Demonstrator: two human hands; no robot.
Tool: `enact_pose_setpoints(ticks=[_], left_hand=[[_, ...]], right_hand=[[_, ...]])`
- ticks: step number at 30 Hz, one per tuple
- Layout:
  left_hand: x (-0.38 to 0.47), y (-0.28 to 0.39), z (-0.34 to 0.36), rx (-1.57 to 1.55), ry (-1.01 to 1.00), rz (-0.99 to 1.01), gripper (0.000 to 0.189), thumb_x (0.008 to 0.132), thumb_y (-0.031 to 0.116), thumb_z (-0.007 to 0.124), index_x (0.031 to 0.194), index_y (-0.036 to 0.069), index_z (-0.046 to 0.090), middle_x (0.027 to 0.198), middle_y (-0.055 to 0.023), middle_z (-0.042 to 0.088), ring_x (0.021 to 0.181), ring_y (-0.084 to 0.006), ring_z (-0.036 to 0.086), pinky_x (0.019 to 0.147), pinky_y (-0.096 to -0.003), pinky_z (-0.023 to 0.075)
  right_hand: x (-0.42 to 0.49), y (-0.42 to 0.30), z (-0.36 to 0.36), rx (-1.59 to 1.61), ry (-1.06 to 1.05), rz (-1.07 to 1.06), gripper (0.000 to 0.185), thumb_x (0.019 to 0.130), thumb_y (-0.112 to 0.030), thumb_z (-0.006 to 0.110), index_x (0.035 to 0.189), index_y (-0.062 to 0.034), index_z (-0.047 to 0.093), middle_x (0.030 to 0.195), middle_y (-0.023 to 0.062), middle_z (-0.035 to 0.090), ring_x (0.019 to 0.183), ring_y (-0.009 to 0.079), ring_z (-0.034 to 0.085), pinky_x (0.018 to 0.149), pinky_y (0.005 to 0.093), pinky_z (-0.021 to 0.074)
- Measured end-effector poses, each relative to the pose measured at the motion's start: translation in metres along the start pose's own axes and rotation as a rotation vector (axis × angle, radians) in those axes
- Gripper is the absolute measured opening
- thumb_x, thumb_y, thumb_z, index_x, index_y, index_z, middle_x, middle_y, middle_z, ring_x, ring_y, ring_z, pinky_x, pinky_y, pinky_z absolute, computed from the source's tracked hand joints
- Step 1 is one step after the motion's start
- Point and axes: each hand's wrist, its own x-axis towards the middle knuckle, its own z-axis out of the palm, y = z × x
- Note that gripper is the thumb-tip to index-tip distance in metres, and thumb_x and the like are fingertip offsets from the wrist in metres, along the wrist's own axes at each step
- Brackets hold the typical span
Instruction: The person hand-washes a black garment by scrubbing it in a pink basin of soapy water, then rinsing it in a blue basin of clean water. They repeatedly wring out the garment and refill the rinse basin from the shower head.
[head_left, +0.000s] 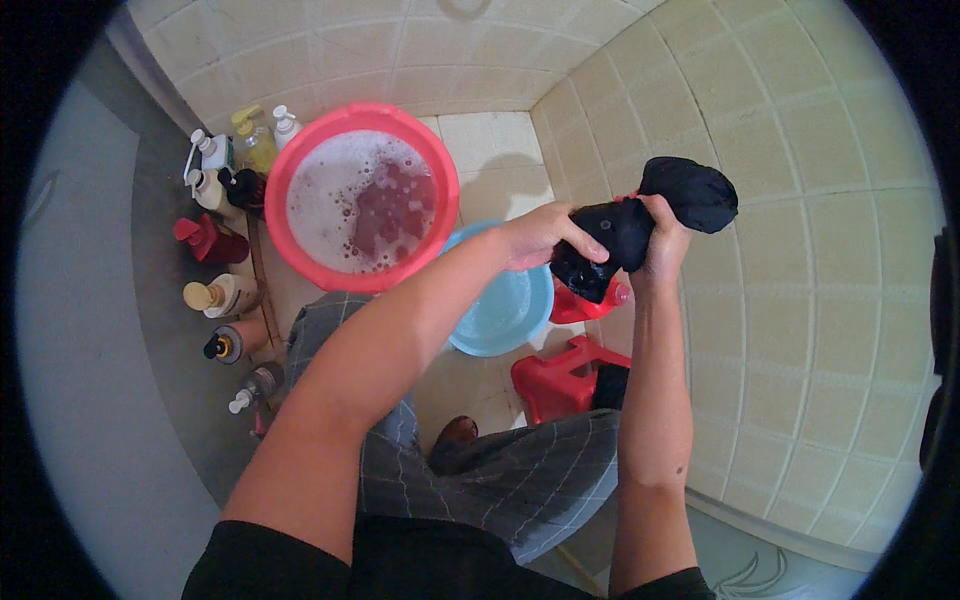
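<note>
A wet black cloth (611, 232) is bunched between my two hands, off the floor near the tiled wall on the right. My left hand (551, 236) grips its left part, thumb on top. My right hand (664, 236) is closed around its middle, and a bulging end sticks out beyond the fist. Below and to the left of the cloth lies a light blue basin (499, 319) with water in it, partly hidden by my left forearm. A pink-red basin (279, 232) of foamy, darkish water stands further left.
Several pump bottles (225, 295) line the left side by a grey panel. A red plastic stool (551, 382) with black cloth on it stands at lower right, and a red container (577, 307) beside the blue basin. Tiled walls (787, 262) rise at the back and right.
</note>
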Motion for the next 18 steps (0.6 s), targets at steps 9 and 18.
enact_pose_setpoints(ticks=[9, 18], left_hand=[[-0.007, -0.012, 0.002, -0.240, -0.174, -0.071, 0.076, 0.084, 0.032, 0.083, 0.144, 0.005, 0.046, 0.134, -0.0164, 0.061, 0.120, -0.0341, 0.063, 0.104, -0.0595, 0.0493], [-0.012, 0.004, 0.018, -0.224, -0.017, 0.028, 0.044, 0.089, 0.044, 0.077, 0.110, 0.008, 0.064, 0.089, -0.0087, 0.070, 0.063, -0.0178, 0.066, 0.045, -0.0290, 0.0501]], right_hand=[[-0.010, -0.008, 0.008, -0.048, -0.093, -0.033, 0.016, 0.080, 0.001, 0.064, 0.095, 0.0056, 0.061, 0.085, 0.0140, 0.068, 0.075, 0.0284, 0.071, 0.071, 0.0367, 0.0584], [-0.009, 0.008, 0.013, 0.056, -0.128, -0.137, 0.018, 0.082, 0.001, 0.063, 0.099, 0.0065, 0.060, 0.086, 0.0147, 0.068, 0.078, 0.0281, 0.071, 0.076, 0.0377, 0.0585]])
